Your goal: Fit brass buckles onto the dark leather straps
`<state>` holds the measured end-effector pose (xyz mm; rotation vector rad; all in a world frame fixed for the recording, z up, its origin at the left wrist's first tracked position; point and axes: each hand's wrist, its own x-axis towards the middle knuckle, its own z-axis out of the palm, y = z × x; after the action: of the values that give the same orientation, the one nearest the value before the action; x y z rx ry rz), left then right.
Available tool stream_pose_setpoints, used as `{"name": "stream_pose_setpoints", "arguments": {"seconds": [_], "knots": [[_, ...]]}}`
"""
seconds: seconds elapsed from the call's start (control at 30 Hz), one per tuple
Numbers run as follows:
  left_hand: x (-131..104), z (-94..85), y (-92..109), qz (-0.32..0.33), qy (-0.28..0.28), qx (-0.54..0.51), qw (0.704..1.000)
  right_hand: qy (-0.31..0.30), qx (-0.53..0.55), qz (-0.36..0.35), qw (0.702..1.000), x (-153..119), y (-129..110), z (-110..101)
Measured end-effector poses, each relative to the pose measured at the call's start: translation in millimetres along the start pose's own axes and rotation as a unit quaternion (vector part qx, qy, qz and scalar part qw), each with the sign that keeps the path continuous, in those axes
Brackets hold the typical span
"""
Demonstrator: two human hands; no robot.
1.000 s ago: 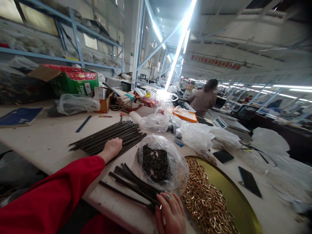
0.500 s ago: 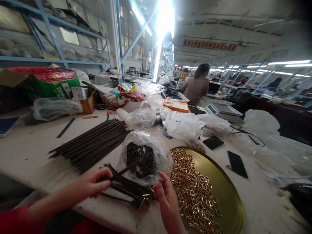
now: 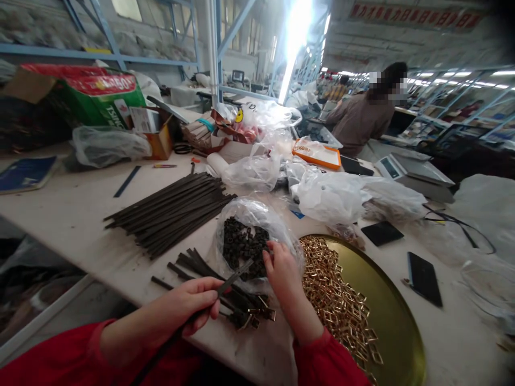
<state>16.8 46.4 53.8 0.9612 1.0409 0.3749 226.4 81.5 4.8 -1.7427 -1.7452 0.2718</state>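
A thin black strap (image 3: 233, 277) is pinched in my left hand (image 3: 197, 303); its tip points up to the right and its long end runs down past my wrist. My right hand (image 3: 284, 268) is at the right side of a clear plastic bag (image 3: 245, 206) full of small black loops (image 3: 241, 241). Its fingers are bent together at the loops, and what is between them is hidden. Under my left hand lies a bunch of black straps (image 3: 193, 262) with gold buckles (image 3: 261, 316) at their near ends. Many more gold buckles (image 3: 333, 284) are heaped beside my right forearm.
A round gold tray (image 3: 386, 305) carries the heaped buckles. A stack of black strips (image 3: 169, 212) lies to the left. Behind are white plastic bags (image 3: 330, 195), an orange box (image 3: 316, 154) and a scale (image 3: 418, 171). A phone (image 3: 424, 279) lies right. A co-worker (image 3: 362, 115) is farther back.
My right hand has moved up to the loops in the bag. My left hand has come right and now shows the strap pointing toward the bag. The view has shifted.
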Motion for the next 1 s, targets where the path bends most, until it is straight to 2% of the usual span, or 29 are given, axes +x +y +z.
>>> {"name": "stream_pose_setpoints", "arguments": {"seconds": [0.07,0.13,0.27,0.47,0.6,0.67,0.73,0.87,0.93,1.0], "knots": [[1,-8.5,1,-0.004,-0.004,-0.009,1.000,-0.031,-0.126,-0.004,0.991,14,2,6],[1,-17.3,0,-0.006,-0.007,-0.019,1.000,-0.050,-0.183,0.005,0.982,23,3,14],[2,-35.2,-3,-0.007,-0.015,-0.036,0.999,-0.061,-0.210,0.011,0.976,28,6,26],[7,-60.8,-8,-0.007,-0.041,-0.050,0.998,-0.050,-0.201,0.020,0.978,23,7,26],[12,-72.0,-7,-0.012,-0.066,-0.055,0.996,0.009,-0.037,0.059,0.998,7,-2,27],[13,-74.4,-6,-0.020,-0.077,-0.054,0.995,0.026,0.069,0.083,0.994,-1,-11,28],[15,-75.0,-5,-0.021,-0.088,-0.046,0.995,0.026,0.171,0.111,0.979,-10,-21,28],[19,-72.4,-12,0.017,-0.113,0.010,0.993,-0.012,0.336,0.193,0.922,-28,-39,26],[20,-69.7,-20,0.062,-0.100,0.104,0.988,-0.006,0.379,0.221,0.899,-39,-45,23],[18,-65.8,-30,0.146,-0.050,0.240,0.958,0.017,0.404,0.237,0.883,-54,-49,21]]}}
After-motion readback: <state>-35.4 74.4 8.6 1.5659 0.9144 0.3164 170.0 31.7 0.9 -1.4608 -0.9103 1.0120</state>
